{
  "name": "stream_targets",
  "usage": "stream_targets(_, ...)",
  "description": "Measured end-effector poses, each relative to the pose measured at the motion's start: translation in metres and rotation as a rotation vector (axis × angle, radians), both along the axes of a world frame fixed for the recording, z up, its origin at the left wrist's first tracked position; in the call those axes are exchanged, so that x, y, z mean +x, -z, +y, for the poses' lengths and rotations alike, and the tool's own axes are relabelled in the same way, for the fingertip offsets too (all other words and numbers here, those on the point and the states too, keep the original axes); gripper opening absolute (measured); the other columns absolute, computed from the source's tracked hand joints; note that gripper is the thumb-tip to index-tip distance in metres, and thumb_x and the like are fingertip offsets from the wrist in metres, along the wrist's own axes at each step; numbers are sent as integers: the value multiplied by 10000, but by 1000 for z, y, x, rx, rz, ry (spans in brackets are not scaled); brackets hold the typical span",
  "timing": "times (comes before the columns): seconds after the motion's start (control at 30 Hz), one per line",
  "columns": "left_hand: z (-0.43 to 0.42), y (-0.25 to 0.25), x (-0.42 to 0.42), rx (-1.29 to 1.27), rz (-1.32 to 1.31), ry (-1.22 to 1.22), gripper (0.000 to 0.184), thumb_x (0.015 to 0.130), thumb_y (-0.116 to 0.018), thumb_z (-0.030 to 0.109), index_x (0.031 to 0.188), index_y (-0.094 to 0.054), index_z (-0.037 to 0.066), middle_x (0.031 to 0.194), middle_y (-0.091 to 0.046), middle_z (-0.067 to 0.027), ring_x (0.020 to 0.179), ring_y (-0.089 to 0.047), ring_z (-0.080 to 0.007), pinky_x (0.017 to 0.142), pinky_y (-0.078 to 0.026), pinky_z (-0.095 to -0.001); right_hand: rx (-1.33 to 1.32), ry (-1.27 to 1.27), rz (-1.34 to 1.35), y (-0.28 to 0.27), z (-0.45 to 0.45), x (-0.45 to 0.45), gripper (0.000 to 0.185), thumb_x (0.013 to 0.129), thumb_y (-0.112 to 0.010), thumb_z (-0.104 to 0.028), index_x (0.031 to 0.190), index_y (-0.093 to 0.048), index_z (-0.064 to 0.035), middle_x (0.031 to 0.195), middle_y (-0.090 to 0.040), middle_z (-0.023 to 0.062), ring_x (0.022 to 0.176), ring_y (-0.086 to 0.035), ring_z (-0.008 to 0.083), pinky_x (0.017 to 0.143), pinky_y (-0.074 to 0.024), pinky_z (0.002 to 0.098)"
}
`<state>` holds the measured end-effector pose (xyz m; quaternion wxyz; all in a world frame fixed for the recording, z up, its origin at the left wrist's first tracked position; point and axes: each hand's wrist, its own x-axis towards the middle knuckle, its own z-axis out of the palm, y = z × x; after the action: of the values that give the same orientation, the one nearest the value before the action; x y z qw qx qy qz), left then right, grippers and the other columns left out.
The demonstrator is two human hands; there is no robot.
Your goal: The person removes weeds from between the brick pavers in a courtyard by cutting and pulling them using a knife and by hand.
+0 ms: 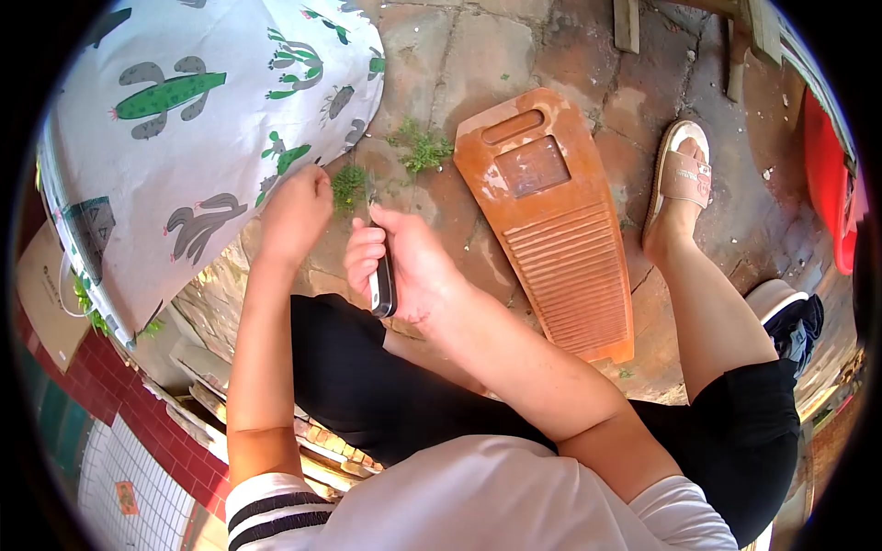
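Observation:
My right hand (409, 262) is closed around the black and silver handle of a small knife (382, 285). Its thin blade points up and away from me, over a small green plant (349, 186) growing between the paving bricks. Just left of it, my left hand (299, 209) has its fingers curled in at the edge of a large white fabric (230, 55) printed with green and grey cacti. What those fingers grip, if anything, is hidden.
An orange-brown washboard (560, 239) lies on the brick ground (413, 55) right of my hands. My sandalled foot (683, 174) is beyond it. A red plastic basin (827, 184) stands at far right, wooden legs (627, 23) at the top. Another green plant (423, 147) grows near the washboard.

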<state>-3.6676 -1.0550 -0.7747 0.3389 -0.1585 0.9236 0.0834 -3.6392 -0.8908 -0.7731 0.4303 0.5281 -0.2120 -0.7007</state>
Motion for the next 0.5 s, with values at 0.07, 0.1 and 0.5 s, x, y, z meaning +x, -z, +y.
stream_targets(0.07,14,6,0,-18,-297,57,220,814,-477,196,903,-612,48,871,-637,-170,848,-614,-309,719,-462,-403,130,9,131,-21,7,-10,184,931,-422,-263,928,-432,-80,631,-390,-39,531,-373,79,448,-340,219)
stream_targets(0.1,16,22,5,73,-367,-1,189,800,-499,175,895,-616,60,895,-640,-163,869,-611,-308,727,-464,-401,254,25,222,-18,15,-16,180,928,-429,-257,938,-434,-77,637,-391,-35,534,-371,81,447,-336,220)
stream_targets(0.5,79,145,5,-309,105,909,194,789,-549,158,959,-510,72,917,-585,-82,756,-617,-201,620,-488,-295,551,-54,779,52,90,-46,266,892,-493,-197,1055,-478,13,646,-446,8,489,-393,87,420,-338,221)
